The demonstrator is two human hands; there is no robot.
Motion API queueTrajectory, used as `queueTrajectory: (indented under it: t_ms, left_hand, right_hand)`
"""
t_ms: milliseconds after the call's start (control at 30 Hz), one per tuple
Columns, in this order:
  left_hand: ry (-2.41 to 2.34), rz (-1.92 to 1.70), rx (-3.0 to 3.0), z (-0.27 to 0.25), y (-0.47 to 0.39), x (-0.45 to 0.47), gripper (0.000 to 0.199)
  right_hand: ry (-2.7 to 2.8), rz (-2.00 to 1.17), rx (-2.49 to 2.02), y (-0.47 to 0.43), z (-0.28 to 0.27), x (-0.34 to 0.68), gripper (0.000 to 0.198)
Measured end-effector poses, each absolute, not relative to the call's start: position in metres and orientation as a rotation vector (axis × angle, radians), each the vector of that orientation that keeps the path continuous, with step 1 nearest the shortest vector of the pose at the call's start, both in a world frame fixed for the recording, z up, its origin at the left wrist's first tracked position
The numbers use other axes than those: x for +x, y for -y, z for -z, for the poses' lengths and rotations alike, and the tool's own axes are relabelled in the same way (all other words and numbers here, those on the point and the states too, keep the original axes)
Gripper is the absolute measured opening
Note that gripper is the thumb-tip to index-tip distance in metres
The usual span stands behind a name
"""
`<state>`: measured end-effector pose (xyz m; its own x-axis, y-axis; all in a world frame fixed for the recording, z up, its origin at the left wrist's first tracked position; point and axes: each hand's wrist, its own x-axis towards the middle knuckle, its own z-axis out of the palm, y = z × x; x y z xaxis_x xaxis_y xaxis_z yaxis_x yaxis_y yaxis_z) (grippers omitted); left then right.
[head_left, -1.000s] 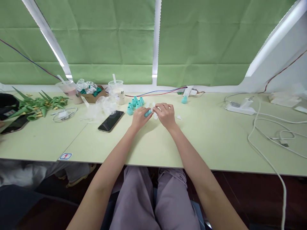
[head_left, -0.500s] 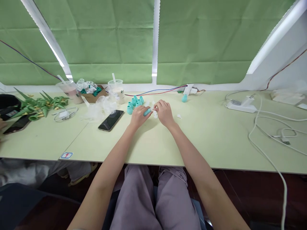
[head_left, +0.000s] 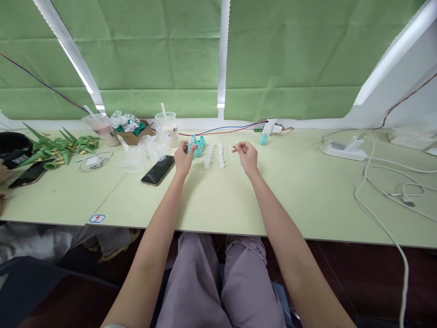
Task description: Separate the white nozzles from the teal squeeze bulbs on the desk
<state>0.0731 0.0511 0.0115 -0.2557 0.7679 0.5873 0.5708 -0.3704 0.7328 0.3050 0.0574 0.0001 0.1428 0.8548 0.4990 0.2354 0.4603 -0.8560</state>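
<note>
My left hand (head_left: pixel 184 158) is closed at the near left of a cluster of teal rubber bulbs (head_left: pixel 199 146). Its fingertips grip a bulb with a clear tip at the cluster's edge; the fingers partly cover it. To the right lie small translucent plastic pieces in rows: larger ones (head_left: pixel 208 156), then white round ones (head_left: pixel 221 157), then tiny ones further right. Beside these, my right hand (head_left: pixel 248 157) hovers with thumb and forefinger pinched. Whatever is between them is too small to make out.
A phone (head_left: pixel 158 170) lies left of my left hand, near crumpled clear plastic bags (head_left: pixel 145 152). Behind stand a drink cup (head_left: pixel 167 127) and an open cardboard box (head_left: pixel 134 135). One separate teal bulb (head_left: pixel 263 139) sits at the back; a power strip (head_left: pixel 345 151) and cables lie right.
My hands have moved apart. The left carried the teal bulb left to the cluster; the right drew away to the right, uncovering the rows of clear pieces.
</note>
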Motion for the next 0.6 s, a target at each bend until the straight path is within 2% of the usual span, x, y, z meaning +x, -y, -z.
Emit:
queueTrajectory:
  t_ms: [133,333,500,600]
  left_hand:
    - [-1.620,-1.653,1.708,-0.002,-0.061,0.068,0.026]
    - [-1.524,-1.673,1.733,0.010,-0.072,0.068,0.024]
    - [-1.629,-1.673,1.889,0.019,-0.080,0.066,0.023]
    - [-1.602,-1.662,1.932,0.023,-0.087,0.063,0.019]
  right_hand:
    - [1.465,-0.614,-1.084,-0.058,0.002,0.303,0.016]
    - [1.721,-0.318,-1.340,-0.057,-0.012,0.326,0.005]
    - [1.709,-0.477,-1.410,-0.032,-0.039,0.384,0.018]
    - [1.830,-0.459,-1.497,0.002,-0.046,0.418,0.025]
